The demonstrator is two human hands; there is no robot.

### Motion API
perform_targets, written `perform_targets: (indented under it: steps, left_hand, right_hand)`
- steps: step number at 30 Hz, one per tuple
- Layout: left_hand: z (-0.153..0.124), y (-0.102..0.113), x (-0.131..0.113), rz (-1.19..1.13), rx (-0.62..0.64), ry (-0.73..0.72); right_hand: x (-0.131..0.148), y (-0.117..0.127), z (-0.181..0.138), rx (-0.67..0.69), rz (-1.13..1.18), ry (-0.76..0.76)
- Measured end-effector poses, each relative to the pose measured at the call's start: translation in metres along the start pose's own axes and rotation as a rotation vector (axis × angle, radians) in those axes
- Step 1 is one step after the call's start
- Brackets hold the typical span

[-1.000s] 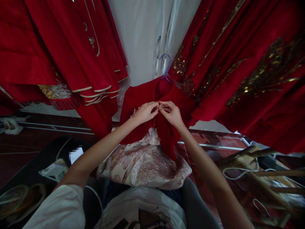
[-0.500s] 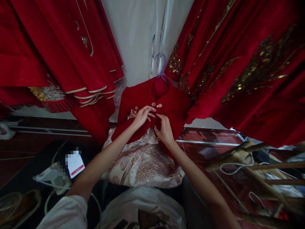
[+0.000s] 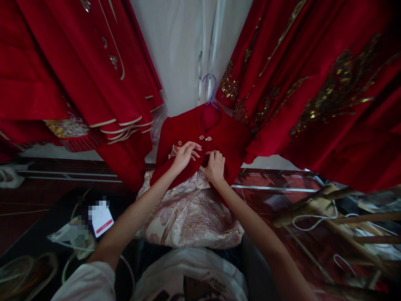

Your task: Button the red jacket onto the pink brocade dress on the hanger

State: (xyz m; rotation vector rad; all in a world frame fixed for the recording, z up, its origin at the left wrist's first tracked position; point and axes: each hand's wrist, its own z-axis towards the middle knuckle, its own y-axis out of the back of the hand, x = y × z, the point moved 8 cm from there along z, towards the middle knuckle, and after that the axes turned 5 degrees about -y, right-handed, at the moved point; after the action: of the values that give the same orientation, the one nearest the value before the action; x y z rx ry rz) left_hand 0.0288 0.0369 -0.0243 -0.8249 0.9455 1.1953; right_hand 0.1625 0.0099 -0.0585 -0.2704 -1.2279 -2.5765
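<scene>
A small red jacket (image 3: 228,138) hangs on a purple hanger (image 3: 210,90) in front of me, with a jewelled clasp (image 3: 205,138) fastened at the chest and a gold ornament (image 3: 174,150) on its left side. My left hand (image 3: 184,154) pinches the jacket's front edge just below the clasp. My right hand (image 3: 214,166) grips the opposite edge right beside it, fingers curled into the cloth. Below the jacket spreads a pale pink and gold brocade skirt (image 3: 188,213).
Red embroidered garments hang at the left (image 3: 78,75) and right (image 3: 313,92), close on both sides. A white wall (image 3: 181,46) is behind. A phone (image 3: 100,219) lies among cables at lower left. Wooden poles and white cords (image 3: 328,217) lie at lower right.
Both hands have moved down from the clasp at the collar to the jacket's front edges below it. The clasp now shows closed and uncovered.
</scene>
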Motion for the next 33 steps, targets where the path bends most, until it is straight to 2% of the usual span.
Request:
perform_targets:
  steps: [4,8,10,13,17,19,23,26,28,31,33]
  left_hand:
    - [0.002,0.018,-0.001,0.19,-0.053,-0.104]
    - [0.0,0.053,0.0,0.583,-0.227,-0.24]
    - [-0.001,0.07,0.008,0.687,-0.31,-0.228]
    - [-0.002,0.087,0.03,0.668,-0.339,-0.121]
    - [0.0,0.094,0.043,0.642,-0.343,-0.092]
    - [0.002,0.094,0.045,0.642,-0.346,-0.106]
    - [0.007,0.092,0.049,0.586,-0.342,-0.105]
    - [0.007,0.092,0.043,0.533,-0.363,-0.136]
    - [0.007,0.092,0.039,0.487,-0.358,-0.151]
    - [0.008,0.09,0.035,0.385,-0.32,-0.124]
    - [0.009,0.09,0.036,0.312,-0.312,-0.084]
  right_hand:
    - [-0.013,-0.003,0.0,0.05,-0.072,-0.054]
    - [-0.026,-0.003,0.002,0.083,-0.041,-0.036]
    - [-0.032,0.001,0.005,0.1,0.085,-0.002]
    - [-0.044,0.016,0.013,0.105,0.371,0.017]
    - [-0.071,0.053,0.033,0.066,0.616,-0.068]
    - [-0.074,0.072,0.044,0.105,0.78,-0.061]
    - [-0.051,0.092,0.061,0.303,1.059,-0.025]
    - [-0.018,0.089,0.067,0.409,1.137,0.028]
    - [0.005,0.077,0.069,0.461,1.142,0.07]
    - [0.038,0.045,0.07,0.528,1.063,0.131]
    - [0.052,0.023,0.074,0.505,0.944,0.149]
